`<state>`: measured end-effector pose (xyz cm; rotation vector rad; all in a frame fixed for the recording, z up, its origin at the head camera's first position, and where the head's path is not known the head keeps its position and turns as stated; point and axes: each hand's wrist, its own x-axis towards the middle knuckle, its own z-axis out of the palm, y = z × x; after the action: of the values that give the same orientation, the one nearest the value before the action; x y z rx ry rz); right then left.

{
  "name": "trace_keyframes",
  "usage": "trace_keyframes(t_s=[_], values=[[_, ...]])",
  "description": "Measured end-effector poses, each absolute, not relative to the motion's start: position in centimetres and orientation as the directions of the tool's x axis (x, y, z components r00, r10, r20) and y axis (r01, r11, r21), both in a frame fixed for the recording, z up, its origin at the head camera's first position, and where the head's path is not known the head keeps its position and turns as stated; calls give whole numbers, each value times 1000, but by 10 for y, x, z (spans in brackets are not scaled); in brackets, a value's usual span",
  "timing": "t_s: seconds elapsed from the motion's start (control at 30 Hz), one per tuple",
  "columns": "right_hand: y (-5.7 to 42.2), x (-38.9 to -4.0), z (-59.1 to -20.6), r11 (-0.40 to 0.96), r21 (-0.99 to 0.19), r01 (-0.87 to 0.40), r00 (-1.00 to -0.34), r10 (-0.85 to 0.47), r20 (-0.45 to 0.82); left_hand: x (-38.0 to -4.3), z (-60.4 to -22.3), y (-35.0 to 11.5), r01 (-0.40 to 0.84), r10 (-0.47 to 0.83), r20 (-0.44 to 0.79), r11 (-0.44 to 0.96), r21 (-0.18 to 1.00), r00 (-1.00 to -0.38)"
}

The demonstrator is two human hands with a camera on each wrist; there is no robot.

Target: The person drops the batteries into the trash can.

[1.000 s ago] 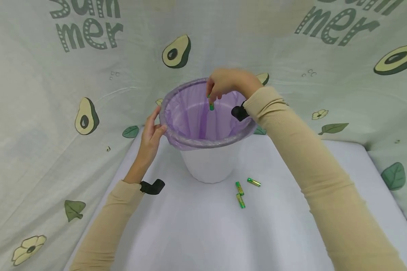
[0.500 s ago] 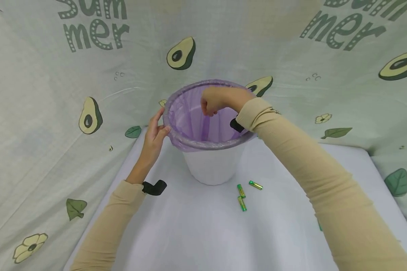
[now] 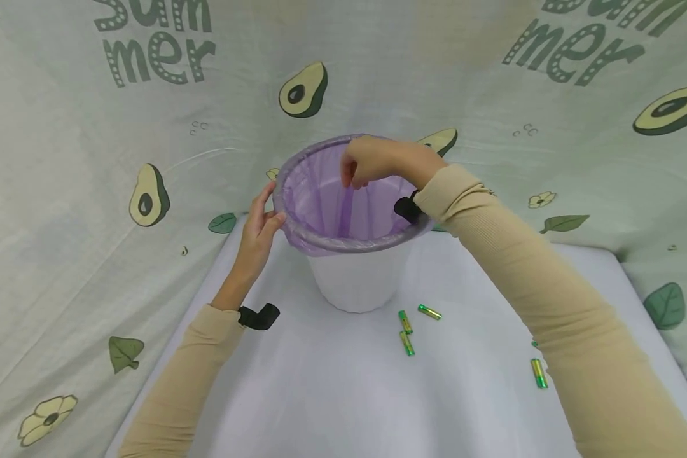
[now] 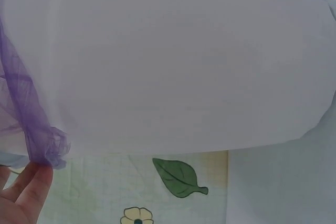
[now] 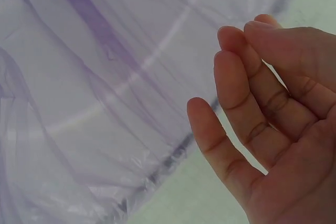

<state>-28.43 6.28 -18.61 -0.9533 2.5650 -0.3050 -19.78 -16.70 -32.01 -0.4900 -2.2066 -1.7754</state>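
Observation:
A white bin [image 3: 357, 280] lined with a purple bag [image 3: 312, 203] stands upright on the white table. My left hand [image 3: 254, 238] rests against the bin's left rim, fingers and thumb extended. Up close in the left wrist view, its fingertips touch the bag's folded edge. Over the bin's mouth is my right hand [image 3: 374, 159], fingers pointing down. The right wrist view shows those fingers [image 5: 231, 80] loosely bent with nothing between them. In front of the bin lie three green-and-gold batteries, one [image 3: 429, 312] apart from the other two.
Another battery [image 3: 539, 373] lies farther right beside the right sleeve [image 3: 549, 299], which partly hides a small green item [image 3: 535, 343]. A cloth printed with avocados [image 3: 303, 89] and leaves hangs behind the table. Each wrist wears a black camera.
The battery in my right hand has been let go over the bin. That hand dipped into the bin's mouth, then rose slightly. My left hand stays at the rim.

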Motion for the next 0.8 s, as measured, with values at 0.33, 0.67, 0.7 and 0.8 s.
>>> trace_keyframes(t_s=[0.33, 0.67, 0.7, 0.8], values=[[100, -249, -159, 672, -471, -572, -716, -689, -113, -199, -321, -168, 421, 100, 409, 173, 890, -907], [151, -206, -166, 604, -491, -628, -711, -702, 46, -198, -321, -170, 402, 101, 389, 175, 899, -915], [156, -201, -169, 606, -489, -627, -717, -695, 58, -198, -321, -169, 402, 102, 389, 175, 899, -915], [171, -183, -179, 613, -490, -620, -735, -671, 91, -199, -320, -168, 401, 103, 388, 178, 899, -916]])
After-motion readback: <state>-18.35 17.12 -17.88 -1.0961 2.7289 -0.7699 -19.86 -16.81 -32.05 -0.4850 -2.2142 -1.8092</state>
